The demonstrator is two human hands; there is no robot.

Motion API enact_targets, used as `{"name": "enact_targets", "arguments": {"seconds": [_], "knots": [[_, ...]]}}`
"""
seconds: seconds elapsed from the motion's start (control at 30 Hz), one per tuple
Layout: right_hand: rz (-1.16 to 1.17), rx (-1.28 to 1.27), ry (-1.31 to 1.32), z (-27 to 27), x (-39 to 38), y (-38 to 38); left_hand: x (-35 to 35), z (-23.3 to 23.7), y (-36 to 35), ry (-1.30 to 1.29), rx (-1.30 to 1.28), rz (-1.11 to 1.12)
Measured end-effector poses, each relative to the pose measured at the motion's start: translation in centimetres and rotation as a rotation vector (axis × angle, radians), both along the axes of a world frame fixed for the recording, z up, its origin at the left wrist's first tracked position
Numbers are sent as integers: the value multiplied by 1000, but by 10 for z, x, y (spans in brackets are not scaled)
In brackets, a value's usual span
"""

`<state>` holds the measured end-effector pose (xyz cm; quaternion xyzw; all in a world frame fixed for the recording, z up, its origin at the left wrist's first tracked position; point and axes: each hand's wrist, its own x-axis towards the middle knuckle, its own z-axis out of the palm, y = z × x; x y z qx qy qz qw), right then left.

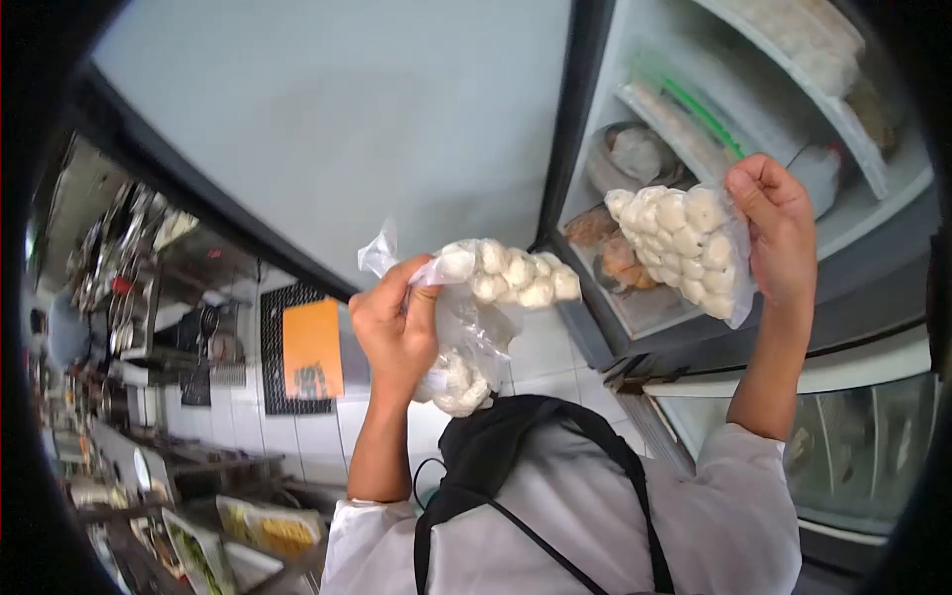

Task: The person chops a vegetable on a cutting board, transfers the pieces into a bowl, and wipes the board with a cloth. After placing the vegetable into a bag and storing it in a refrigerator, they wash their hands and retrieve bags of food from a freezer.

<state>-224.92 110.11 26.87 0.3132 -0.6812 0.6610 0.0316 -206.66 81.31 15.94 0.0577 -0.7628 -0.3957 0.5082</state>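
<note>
Pinched at its edge in my right hand (778, 223) is a clear plastic bag of white balls (684, 243), held up before the open fridge. My left hand (397, 322) is closed on the gathered plastic of another bag of white balls (516, 274), which sticks out to the right. Below that hand hangs more crumpled clear plastic with a further clump of white balls (458, 383). The two hands are apart, with the bags between them at chest height.
Shelves of the open fridge (754, 84) hold bagged food and a metal bowl (635, 154). Its wide door (337, 119) stands open to the left. An orange sheet (312, 349) lies on a black floor mat. Kitchen racks and food trays (273, 528) line the left side.
</note>
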Motion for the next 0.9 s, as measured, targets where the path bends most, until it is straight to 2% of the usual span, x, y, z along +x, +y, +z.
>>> {"name": "enact_targets", "arguments": {"seconds": [0.07,0.17,0.27,0.43,0.5,0.57,0.63,0.77,0.83,0.9], "knots": [[-36,85,-13,-17,-16,-15,2,-8,5,-42,42,77],[141,104,-76,-29,-29,-52,13,-20,8,-66,96,197],[371,296,150,-19,-47,-96,27,-17,16,-114,191,343],[807,352,341,-2,-57,-205,34,-3,36,-222,187,619],[914,397,421,-2,-42,-256,34,1,41,-186,165,706],[923,503,563,-9,-28,-319,38,8,48,-205,129,810],[979,504,670,-40,-23,-395,38,10,55,-206,166,907],[933,601,957,-100,-28,-539,38,4,69,-213,175,1103],[871,654,997,-125,-47,-593,38,-3,76,-229,200,1201],[698,700,1011,-162,-70,-638,40,-19,86,-250,230,1300]]}}
